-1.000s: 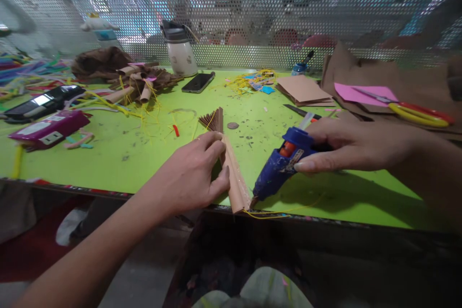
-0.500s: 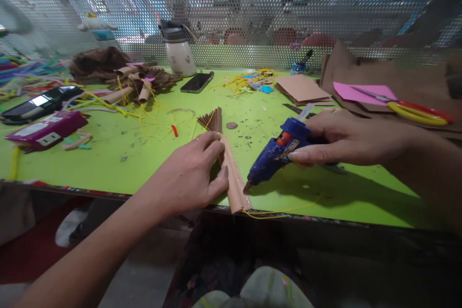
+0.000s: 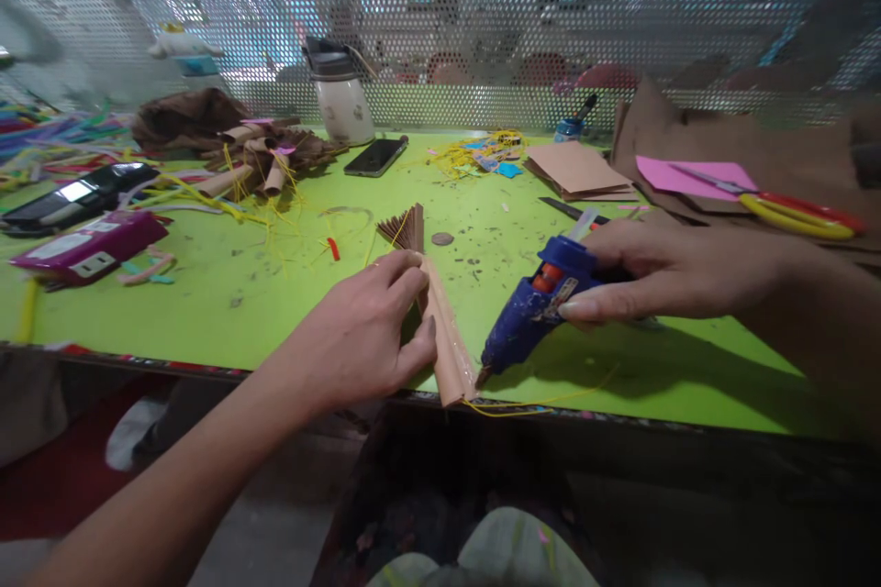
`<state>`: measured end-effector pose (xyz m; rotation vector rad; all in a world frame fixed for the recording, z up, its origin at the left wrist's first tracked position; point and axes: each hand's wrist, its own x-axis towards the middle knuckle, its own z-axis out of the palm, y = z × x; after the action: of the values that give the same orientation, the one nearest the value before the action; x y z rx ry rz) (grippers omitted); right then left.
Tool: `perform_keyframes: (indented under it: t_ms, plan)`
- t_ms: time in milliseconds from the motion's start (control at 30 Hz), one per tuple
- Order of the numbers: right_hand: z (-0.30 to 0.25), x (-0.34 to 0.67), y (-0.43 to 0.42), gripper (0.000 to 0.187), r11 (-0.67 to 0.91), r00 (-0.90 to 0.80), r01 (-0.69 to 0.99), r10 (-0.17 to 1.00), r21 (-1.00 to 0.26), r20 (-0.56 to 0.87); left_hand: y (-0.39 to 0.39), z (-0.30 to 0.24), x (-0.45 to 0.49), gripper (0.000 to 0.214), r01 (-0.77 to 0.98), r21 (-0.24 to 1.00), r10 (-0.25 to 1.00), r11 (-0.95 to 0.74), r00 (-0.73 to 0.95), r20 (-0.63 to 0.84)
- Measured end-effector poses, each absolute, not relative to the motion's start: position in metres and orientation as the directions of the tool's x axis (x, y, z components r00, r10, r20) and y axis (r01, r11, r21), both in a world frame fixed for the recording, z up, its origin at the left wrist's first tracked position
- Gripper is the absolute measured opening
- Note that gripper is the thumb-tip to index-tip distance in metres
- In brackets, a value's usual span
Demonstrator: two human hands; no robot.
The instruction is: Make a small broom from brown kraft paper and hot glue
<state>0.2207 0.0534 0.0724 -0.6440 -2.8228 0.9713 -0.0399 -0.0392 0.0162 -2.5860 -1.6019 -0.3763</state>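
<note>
My left hand [image 3: 375,326] is closed on a rolled brown paper piece [image 3: 449,344], pressing it to the table near the front edge. Its far end fans out in pleats [image 3: 407,227], and a shiny line of glue runs along its right flap. In my right hand [image 3: 640,280] is a blue glue gun [image 3: 527,307], pointed down and to the left. The nozzle sits at the near right corner of the paper. Yellow string [image 3: 509,406] trails from the roll's near end.
Behind lie a phone [image 3: 375,157], a white bottle [image 3: 342,105] and yellow scraps [image 3: 482,154]. Brown paper sheets [image 3: 582,170], a cutter [image 3: 568,209] and scissors [image 3: 798,209] are at right. Finished-looking paper rolls [image 3: 272,170] and a purple box [image 3: 89,248] lie left. A perforated screen [image 3: 440,18] stands behind.
The glue gun in my right hand has moved slightly toward me and right, its nozzle travelling down the paper's edge to the near corner. My left hand stays put.
</note>
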Motion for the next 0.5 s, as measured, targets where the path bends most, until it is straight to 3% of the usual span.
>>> perform_keyframes:
  t_ms: [100,367,500]
  plan:
    - [0.0728,0.2187,0.0540,0.039,0.699,-0.915,0.359,0.395,-0.618,-0.085,-0.0390,0.0164,-0.0393,0.031,0.892,0.071,0.873,-0.446,0.417,0.252]
    - [0.0689,0.2127,0.0538,0.043,0.632,-0.851,0.465,0.513,-0.620,-0.114,-0.0404,0.0180,-0.0399,0.033,0.897,0.085,0.884,-0.433,0.404,0.235]
    - [0.0700,0.2146,0.0540,0.042,0.649,-0.871,0.436,0.477,-0.623,-0.112,-0.0408,0.0178,-0.0402,0.031,0.898,0.084,0.883,-0.432,0.402,0.243]
